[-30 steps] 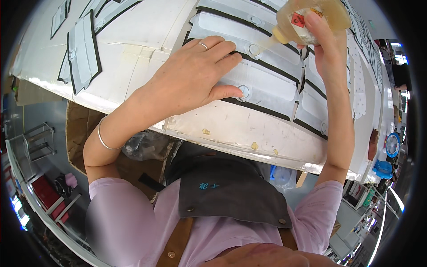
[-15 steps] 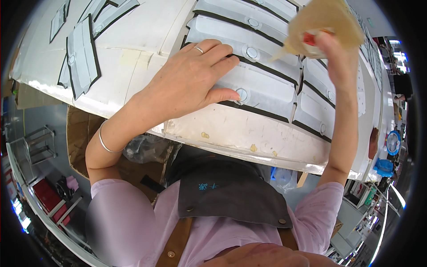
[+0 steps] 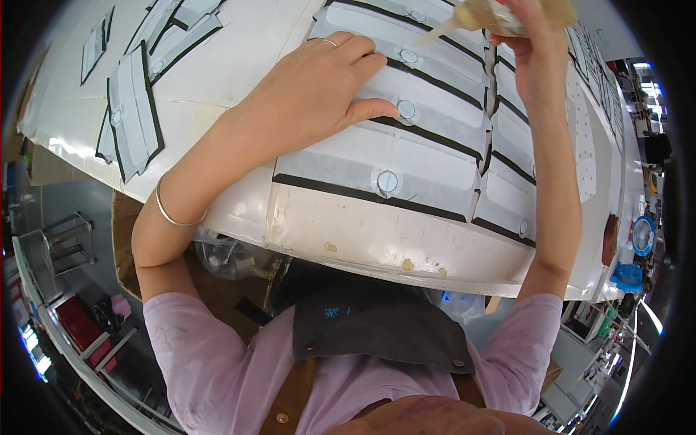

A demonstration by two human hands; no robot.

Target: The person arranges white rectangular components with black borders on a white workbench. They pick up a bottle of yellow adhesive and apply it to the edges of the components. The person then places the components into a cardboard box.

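Observation:
My left hand (image 3: 319, 94) lies over the rows of pale grey panels with black edges, fingers spread and thumb stretched out. The thumb tip is at a round disc (image 3: 405, 109) on the second panel from the near edge. My right hand (image 3: 533, 51) is wrapped round a yellowish translucent squeeze bottle (image 3: 475, 14), held tilted with its thin nozzle pointing down and left. The nozzle tip is close to the disc (image 3: 409, 56) on the third panel. On the nearest panel (image 3: 326, 161), a disc (image 3: 387, 182) lies uncovered by either hand. The bottle's far part is cut off by the frame.
More panels (image 3: 132, 109) lie loosely overlapped at the white table's left. A second column of panels (image 3: 507, 188) partly shows behind my right forearm. A perforated white sheet (image 3: 583, 138) lies at the right. Below the table's edge are a cardboard box (image 3: 125, 246) and clear plastic (image 3: 232, 254).
My left hand has shifted one panel farther away, its thumb leaving the nearest disc. The bottle in my right hand has moved away from me, its nozzle now by the third disc.

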